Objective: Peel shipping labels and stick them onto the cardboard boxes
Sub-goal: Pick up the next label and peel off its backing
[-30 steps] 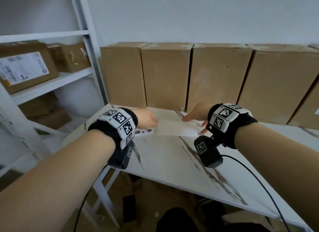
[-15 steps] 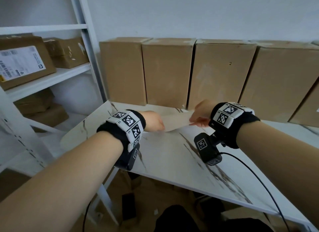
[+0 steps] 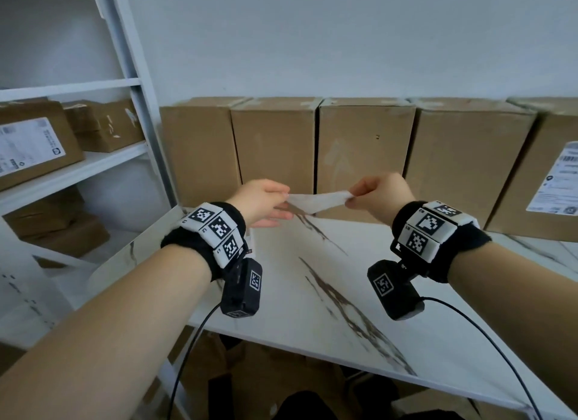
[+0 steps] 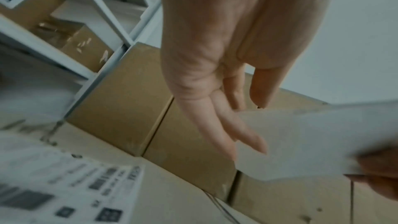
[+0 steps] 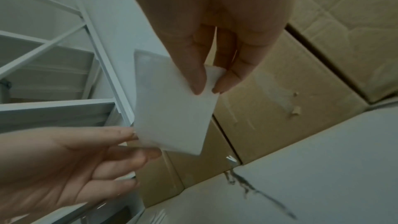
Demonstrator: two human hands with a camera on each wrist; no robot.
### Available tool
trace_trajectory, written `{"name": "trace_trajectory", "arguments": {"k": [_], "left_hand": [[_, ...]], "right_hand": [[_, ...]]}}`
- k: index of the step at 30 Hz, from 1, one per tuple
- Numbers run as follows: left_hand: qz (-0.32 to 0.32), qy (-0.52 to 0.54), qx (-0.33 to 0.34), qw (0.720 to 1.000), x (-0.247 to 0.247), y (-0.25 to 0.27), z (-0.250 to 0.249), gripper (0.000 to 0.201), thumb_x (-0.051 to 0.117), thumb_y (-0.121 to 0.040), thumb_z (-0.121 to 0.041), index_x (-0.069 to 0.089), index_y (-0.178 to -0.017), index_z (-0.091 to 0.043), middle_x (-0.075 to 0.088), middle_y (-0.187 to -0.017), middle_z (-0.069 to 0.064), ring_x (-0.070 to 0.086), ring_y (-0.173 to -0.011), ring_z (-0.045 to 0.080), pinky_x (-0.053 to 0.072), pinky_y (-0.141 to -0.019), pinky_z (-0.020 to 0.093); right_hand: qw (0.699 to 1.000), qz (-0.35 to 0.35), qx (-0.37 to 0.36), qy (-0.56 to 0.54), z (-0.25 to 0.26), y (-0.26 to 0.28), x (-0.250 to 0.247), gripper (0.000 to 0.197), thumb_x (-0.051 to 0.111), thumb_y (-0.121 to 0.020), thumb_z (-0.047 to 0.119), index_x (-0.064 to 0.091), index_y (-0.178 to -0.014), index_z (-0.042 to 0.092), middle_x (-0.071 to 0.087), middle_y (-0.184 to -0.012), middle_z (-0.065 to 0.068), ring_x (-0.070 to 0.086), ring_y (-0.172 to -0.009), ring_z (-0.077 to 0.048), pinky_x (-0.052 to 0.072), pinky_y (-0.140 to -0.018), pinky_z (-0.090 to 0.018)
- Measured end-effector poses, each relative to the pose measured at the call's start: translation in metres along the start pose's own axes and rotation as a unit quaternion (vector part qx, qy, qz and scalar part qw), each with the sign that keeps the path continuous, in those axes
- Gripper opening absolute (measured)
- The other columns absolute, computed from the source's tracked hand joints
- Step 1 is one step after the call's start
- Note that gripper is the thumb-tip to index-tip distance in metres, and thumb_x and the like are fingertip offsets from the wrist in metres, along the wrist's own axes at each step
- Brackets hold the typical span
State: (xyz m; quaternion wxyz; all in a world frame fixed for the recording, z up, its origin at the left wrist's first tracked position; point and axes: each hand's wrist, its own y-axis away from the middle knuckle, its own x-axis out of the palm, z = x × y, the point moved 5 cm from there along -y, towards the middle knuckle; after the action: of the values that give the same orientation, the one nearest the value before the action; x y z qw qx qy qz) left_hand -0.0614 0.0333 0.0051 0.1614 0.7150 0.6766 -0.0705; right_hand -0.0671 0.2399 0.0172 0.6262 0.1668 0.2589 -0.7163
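Label (image 3: 316, 201) held in the air above the table (image 3: 438, 310), stretched between both hands, in front of the box row (image 3: 275, 150) at the wall. Blank side faces the wrist cameras; sheet bows slightly.

Right hand (image 3: 380, 194): thumb and forefinger pinch the label's right corner, seen clearly in the right wrist view, fingertips (image 5: 198, 88) pressed together over the paper edge.

Left hand (image 3: 264, 202): fingers long and nearly straight, lying along the label's left edge; thumb appears to sit on top. Whether it truly pinches or only steadies the sheet cannot be told from the wrist views.

Step in hand, as I judge it: the label looks free of the stack and is being carried to a box (whether backing is still on it, cannot tell). The boxes directly ahead show bare fronts, so one of them is the likely target.

Next move calls for: keeping the sheet taut and level, squaring it to a box face, landing one edge first, then smoothing across so it does not crease or fold onto itself.

Writing: far-right box (image 3: 544, 169) already carries a printed label (image 3: 560, 182), with barcode and text blocks too small to read. A shelf box (image 3: 34, 144) at left has another, also illegible. Printed sheets (image 4: 64, 190) lie on the table under the left wrist, blurred; barcodes and square codes show, no words readable. No brand legible anywhere.
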Motion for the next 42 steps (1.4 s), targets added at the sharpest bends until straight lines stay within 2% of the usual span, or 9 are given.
{"name": "trace_trajectory", "arguments": {"k": [3,6,10,13,17,21,30,39,42], "left_hand": [[-0.012,0.06,0.009,0.998,0.01,0.003,-0.011,0.024,0.051,-0.095,-0.009,0.059,-0.117,-0.002,0.062,-0.118,0.015,0.065,-0.1,0.024,0.053,-0.09,0.033],[-0.031,0.066,0.035,0.997,0.018,0.003,-0.02,0.024,0.059,-0.091,-0.011,0.06,-0.113,0.0,0.064,-0.114,0.015,0.066,-0.097,0.021,0.055,-0.082,0.027],[-0.084,0.029,0.106,0.99,0.023,0.003,-0.029,0.011,0.063,-0.086,-0.001,0.066,-0.096,-0.006,0.066,-0.105,0.014,0.065,-0.095,0.021,0.053,-0.083,0.026],[-0.097,-0.001,0.129,0.987,0.031,0.003,-0.035,0.017,0.068,-0.081,0.001,0.062,-0.08,-0.016,0.065,-0.097,0.012,0.065,-0.092,0.023,0.056,-0.079,0.026],[-0.078,-0.062,0.164,0.981,0.048,0.008,-0.043,0.029,0.072,-0.078,-0.003,0.052,-0.084,-0.022,0.069,-0.094,0.012,0.069,-0.088,0.026,0.058,-0.078,0.041],[-0.066,-0.11,0.191,0.973,0.059,0.013,-0.05,0.036,0.075,-0.076,-0.007,0.053,-0.099,-0.024,0.071,-0.083,0.002,0.069,-0.084,0.025,0.057,-0.077,0.043],[-0.058,-0.146,0.234,0.959,0.068,0.02,-0.059,0.026,0.07,-0.081,-0.012,0.062,-0.075,-0.036,0.071,-0.086,0.002,0.067,-0.087,0.018,0.056,-0.081,0.037],[-0.032,-0.103,0.218,0.97,0.069,0.017,-0.056,0.009,0.069,-0.083,-0.015,0.066,-0.085,-0.024,0.072,-0.087,0.006,0.069,-0.085,0.019,0.055,-0.087,0.04],[-0.031,-0.113,0.225,0.967,0.07,0.017,-0.058,0.003,0.064,-0.088,-0.024,0.067,-0.086,-0.023,0.069,-0.081,0.0,0.066,-0.078,0.019,0.055,-0.078,0.036]], "right_hand": [[1.0,-0.012,-0.012,-0.009,-0.007,0.003,-0.012,0.017,0.07,-0.077,0.004,0.072,-0.07,0.019,0.063,-0.069,0.003,0.055,-0.07,-0.013,0.042,-0.06,-0.021],[1.0,-0.016,-0.008,-0.013,-0.016,0.004,-0.022,0.03,0.066,-0.077,0.0,0.071,-0.063,0.026,0.072,-0.086,-0.004,0.063,-0.084,-0.018,0.049,-0.075,-0.026],[1.0,-0.001,-0.019,0.009,-0.022,0.006,-0.032,0.045,0.046,-0.08,-0.008,0.07,-0.067,0.028,0.069,-0.089,-0.002,0.051,-0.062,-0.008,0.04,-0.058,-0.019],[1.0,-0.013,-0.019,-0.007,-0.024,0.011,-0.038,0.037,0.046,-0.08,-0.007,0.069,-0.082,0.022,0.067,-0.091,0.001,0.055,-0.073,-0.011,0.042,-0.066,-0.024],[0.997,-0.049,-0.054,-0.037,-0.019,0.012,-0.041,0.029,0.055,-0.084,0.005,0.067,-0.106,0.019,0.067,-0.101,0.001,0.063,-0.094,-0.015,0.051,-0.088,-0.032],[0.993,-0.056,-0.106,-0.001,-0.004,0.014,-0.042,0.039,0.062,-0.084,0.013,0.06,-0.122,0.024,0.059,-0.122,0.003,0.055,-0.107,-0.015,0.046,-0.093,-0.03],[0.962,-0.155,-0.191,0.12,0.015,0.024,-0.043,0.019,0.068,-0.08,0.024,0.069,-0.099,0.022,0.05,-0.101,-0.003,0.042,-0.108,-0.021,0.035,-0.083,-0.025],[0.953,-0.139,-0.252,0.099,0.025,0.03,-0.04,0.01,0.072,-0.08,0.028,0.074,-0.082,0.019,0.071,-0.084,0.003,0.059,-0.091,-0.019,0.047,-0.086,-0.038],[0.95,-0.142,-0.255,0.108,0.022,0.029,-0.04,0.01,0.069,-0.081,0.025,0.073,-0.083,0.016,0.068,-0.086,0.002,0.056,-0.094,-0.019,0.043,-0.086,-0.032]]}}
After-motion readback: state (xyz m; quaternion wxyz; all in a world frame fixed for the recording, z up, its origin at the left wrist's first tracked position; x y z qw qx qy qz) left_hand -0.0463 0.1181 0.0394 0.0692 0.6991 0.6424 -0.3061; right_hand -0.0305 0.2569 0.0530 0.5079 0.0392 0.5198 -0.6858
